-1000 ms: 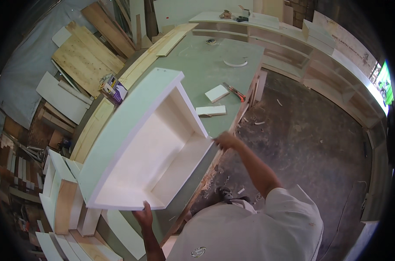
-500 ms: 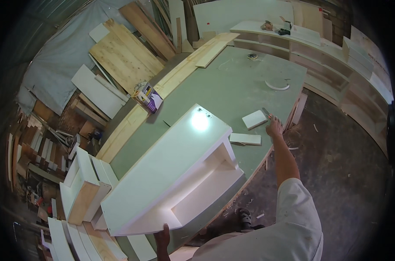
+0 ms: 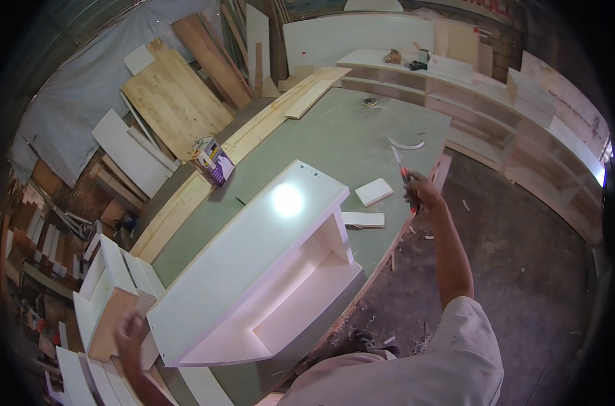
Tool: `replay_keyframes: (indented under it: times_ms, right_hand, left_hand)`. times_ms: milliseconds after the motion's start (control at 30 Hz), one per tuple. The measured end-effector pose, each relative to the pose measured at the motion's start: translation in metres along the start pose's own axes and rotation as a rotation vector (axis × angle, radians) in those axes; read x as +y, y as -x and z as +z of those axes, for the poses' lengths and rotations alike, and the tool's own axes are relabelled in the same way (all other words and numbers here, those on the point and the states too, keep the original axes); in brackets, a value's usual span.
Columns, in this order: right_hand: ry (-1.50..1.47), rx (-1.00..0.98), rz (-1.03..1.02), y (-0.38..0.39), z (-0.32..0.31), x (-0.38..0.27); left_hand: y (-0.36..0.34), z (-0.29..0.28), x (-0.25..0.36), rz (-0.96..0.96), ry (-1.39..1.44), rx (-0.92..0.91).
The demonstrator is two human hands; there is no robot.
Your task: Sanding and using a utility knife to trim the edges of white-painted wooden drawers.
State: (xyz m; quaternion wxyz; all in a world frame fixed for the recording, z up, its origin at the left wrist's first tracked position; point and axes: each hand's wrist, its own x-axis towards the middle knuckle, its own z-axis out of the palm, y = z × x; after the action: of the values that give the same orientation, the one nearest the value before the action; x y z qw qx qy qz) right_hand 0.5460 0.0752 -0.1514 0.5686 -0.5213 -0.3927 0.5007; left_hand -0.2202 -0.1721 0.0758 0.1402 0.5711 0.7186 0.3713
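My right hand (image 3: 421, 193) grips a tool with red-and-black handles and a long silver part (image 3: 403, 166), held over the right side of the green tabletop (image 3: 300, 135). A white open box unit (image 3: 246, 250) lies on the tabletop, its open side toward me. My left hand (image 3: 130, 335), blurred by motion, is raised beside the unit's left end; its finger shape is unclear. Two small white blocks (image 3: 374, 191) (image 3: 363, 220) lie right of the unit, and a curved white strip (image 3: 409, 145) lies beyond the tool.
A purple box (image 3: 214, 162) stands near long pale planks (image 3: 172, 223) along the far edge. More white box units (image 3: 111, 291) sit at left. Leaning boards (image 3: 168, 95), a roll of tape (image 3: 369, 101) and shelving (image 3: 476, 115) are behind. Shavings litter the floor (image 3: 483, 291) at right.
The box unit has been lowered onto the table. My right hand has let it go and lifted the red-handled tool. My left hand has come off the unit and moved left.
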Motion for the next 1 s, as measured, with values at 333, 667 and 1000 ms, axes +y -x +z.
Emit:
replay_keyframes:
  times_ms: [333,667,1000]
  right_hand:
    - [0.648,-0.501,-0.238,0.118,0.074,-0.229]
    - [0.778,-0.601,-0.129,0.126,0.093,-0.249]
    - [0.934,-0.509,-0.227,0.147,0.101,-0.253]
  left_hand:
    - [-0.116,0.171,0.279,0.763,-0.068,-0.499]
    - [-0.122,0.317,0.315,0.668,-0.013,-0.685]
    - [-0.108,0.324,0.318,0.54,-0.012,-0.718]
